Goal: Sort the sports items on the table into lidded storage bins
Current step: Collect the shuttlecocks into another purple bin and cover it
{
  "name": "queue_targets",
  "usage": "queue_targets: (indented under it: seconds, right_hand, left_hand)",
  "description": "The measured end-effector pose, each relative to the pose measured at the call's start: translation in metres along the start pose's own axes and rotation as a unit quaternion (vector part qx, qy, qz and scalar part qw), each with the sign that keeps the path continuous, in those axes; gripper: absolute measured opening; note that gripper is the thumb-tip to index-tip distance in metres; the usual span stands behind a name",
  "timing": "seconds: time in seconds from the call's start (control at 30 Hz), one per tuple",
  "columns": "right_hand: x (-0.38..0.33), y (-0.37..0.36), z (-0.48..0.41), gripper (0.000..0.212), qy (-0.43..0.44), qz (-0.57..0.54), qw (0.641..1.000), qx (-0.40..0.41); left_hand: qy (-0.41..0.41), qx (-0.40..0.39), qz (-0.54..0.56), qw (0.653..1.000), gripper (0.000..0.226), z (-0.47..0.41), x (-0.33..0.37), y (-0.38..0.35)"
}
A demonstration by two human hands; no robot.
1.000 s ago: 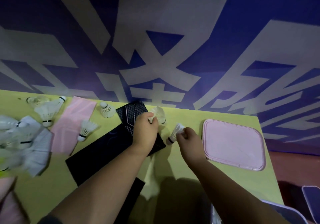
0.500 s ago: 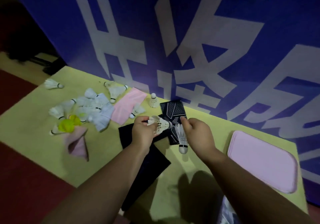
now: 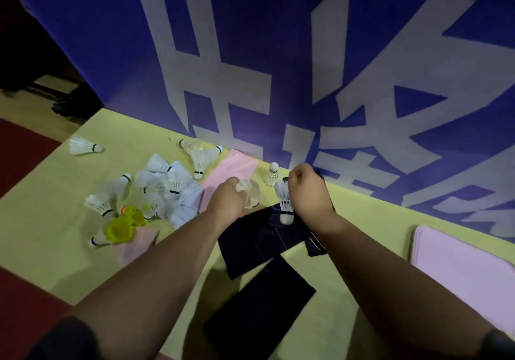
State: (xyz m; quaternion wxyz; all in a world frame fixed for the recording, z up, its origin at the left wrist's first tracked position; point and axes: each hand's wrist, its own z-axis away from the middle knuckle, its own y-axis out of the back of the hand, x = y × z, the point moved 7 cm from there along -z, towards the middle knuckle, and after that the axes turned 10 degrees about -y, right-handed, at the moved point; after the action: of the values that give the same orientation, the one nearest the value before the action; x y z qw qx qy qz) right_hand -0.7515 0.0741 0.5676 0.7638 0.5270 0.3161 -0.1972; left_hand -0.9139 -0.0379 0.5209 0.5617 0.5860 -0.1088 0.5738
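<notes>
Vs 0.5 s ago: both hands are farther back, nearer the banner (image 3: 278,53). The shuttle pile (image 3: 167,187) lies on the table (image 3: 55,220), L side. L hand (image 3: 227,198) grips a pale shuttle (image 3: 250,194) by the pink cloth (image 3: 237,167). R hand (image 3: 305,189), apart from L, pinches a white shuttle (image 3: 284,202), feathered, cork down over the black cloth (image 3: 259,240). Lid (image 3: 459,262) far R.

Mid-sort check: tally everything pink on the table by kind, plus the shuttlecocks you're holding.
Pink cloths: 2
Pink lid: 1
Shuttlecocks held: 2, one in the left hand, one in the right hand
Total: 5
</notes>
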Motion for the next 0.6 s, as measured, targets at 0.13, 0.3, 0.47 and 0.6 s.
queue_targets:
  seconds: [0.13, 0.3, 0.47, 0.6]
  right_hand:
    - [0.001, -0.036, -0.052, 0.028, -0.017, 0.084, 0.996, -0.021]
    - [0.004, -0.089, -0.109, 0.049, -0.029, 0.240, 0.965, -0.105]
    - [0.019, -0.117, -0.128, 0.031, -0.043, 0.298, 0.944, -0.133]
    - [0.012, -0.105, -0.119, 0.018, -0.019, 0.276, 0.958, -0.081]
  left_hand:
    - [-0.088, -0.137, -0.204, 0.965, 0.050, -0.048, -0.013, -0.018]
    - [-0.073, -0.202, -0.172, 0.961, 0.044, -0.104, -0.033, -0.038]
    - [-0.092, -0.231, -0.110, 0.962, 0.025, -0.129, -0.053, -0.049]
    - [-0.117, -0.204, -0.061, 0.970, 0.009, -0.129, -0.043, -0.041]
